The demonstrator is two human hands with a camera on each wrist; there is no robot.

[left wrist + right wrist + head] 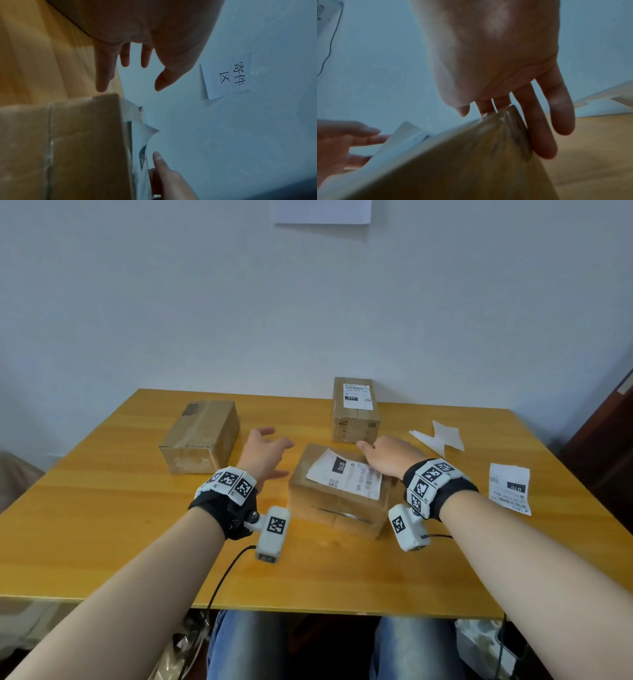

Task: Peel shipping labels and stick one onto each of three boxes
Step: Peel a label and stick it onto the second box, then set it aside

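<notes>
- Head view: the right hand [388, 458] lies flat on the near cardboard box [337, 494], fingers straight and pressing the far right part of its shipping label [346, 474]; this grip is spread, closed on nothing.
- Right wrist view shows two of the fingers [541, 135] hanging over the box's far corner, against its side.
- Left hand [265, 455] hovers just left of that box, fingers spread and relaxed, holding nothing and clear of the cardboard.
- Label handling, as I judge it: thin, limp paper with a tacky back, weightless, prone to creasing. Its left corner [151, 130] curls up off the box top in the left wrist view, so it wants smoothing from the stuck side outward.
- The box looks light and stiff; take it by its side walls.
- Outward on the tabletop [102, 525]: a far box [356, 410] already carries a label; a bare box [200, 436] stands to the left, unlabelled.
- A loose label sheet [510, 487] lies to the right, best lifted by a corner; peeled backing scraps [442, 438] lie behind it.
</notes>
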